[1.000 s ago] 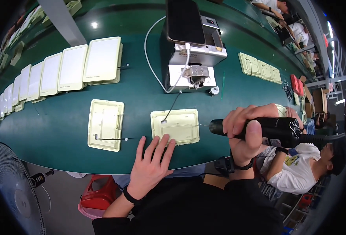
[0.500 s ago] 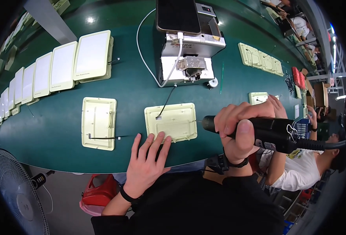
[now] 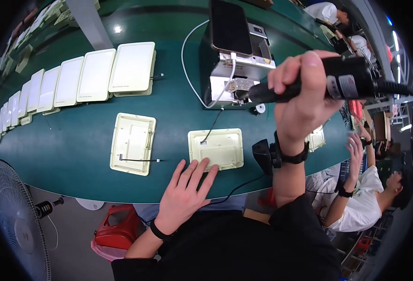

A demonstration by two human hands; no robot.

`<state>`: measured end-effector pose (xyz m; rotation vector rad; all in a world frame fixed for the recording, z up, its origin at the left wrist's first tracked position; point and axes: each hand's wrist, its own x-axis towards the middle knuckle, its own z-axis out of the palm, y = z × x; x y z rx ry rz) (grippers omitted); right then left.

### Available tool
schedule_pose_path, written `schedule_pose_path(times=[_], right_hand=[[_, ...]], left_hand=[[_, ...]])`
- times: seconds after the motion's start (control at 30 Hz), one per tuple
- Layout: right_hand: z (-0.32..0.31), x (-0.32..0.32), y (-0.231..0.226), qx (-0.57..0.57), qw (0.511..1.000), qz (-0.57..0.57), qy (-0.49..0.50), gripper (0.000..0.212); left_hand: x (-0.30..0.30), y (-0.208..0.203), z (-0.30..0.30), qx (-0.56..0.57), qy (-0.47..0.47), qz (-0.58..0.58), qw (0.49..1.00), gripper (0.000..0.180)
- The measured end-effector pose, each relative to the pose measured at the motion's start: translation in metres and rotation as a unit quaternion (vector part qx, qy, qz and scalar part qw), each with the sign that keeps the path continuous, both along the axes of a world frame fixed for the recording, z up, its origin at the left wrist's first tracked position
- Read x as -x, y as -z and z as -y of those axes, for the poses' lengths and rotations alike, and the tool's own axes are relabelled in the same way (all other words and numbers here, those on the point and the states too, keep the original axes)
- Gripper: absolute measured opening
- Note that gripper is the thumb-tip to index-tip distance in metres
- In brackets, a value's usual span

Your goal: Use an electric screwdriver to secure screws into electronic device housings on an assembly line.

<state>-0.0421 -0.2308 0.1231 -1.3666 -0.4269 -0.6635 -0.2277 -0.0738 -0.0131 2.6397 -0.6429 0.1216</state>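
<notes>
My left hand [image 3: 182,199] lies with fingers spread, its fingertips resting on the near edge of a pale green plastic cover [image 3: 215,139]. A thin black cable runs from that cover toward the screw feeder [image 3: 222,91] behind it. My right hand [image 3: 304,96] is wrapped round a black electric screwdriver [image 3: 349,77], raised off the table. The nose of the screwdriver is at the metal block on the feeder's front; the bit's tip is hidden from sight. Left of the cover lies a second pale green cover [image 3: 132,143] with a short black cable and white plug.
A phone [image 3: 230,28] with a white cable rests on the feeder. Several white-faced panels [image 3: 131,68] lean in a row at the left. A fan [image 3: 21,229] stands at the lower left. At the right, a person in a white shirt [image 3: 363,206] works at the same table.
My right hand has lifted the screwdriver from beside the cover up and away to the feeder's front. My left hand stays on the cover. The whole view has shifted slightly.
</notes>
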Motion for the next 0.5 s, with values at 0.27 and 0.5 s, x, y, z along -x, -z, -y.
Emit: schedule_pose_path(times=[0.27,0.5], right_hand=[[0.009,0.037,0.014,-0.062,0.977,-0.001,-0.202,0.020],[-0.017,0.086,0.018,0.016,0.943,-0.164,-0.289,0.029]], left_hand=[[-0.004,0.002,-0.006,-0.002,0.016,0.004,1.000,0.103],[-0.004,0.012,-0.008,-0.013,0.027,0.042,0.999,0.061]])
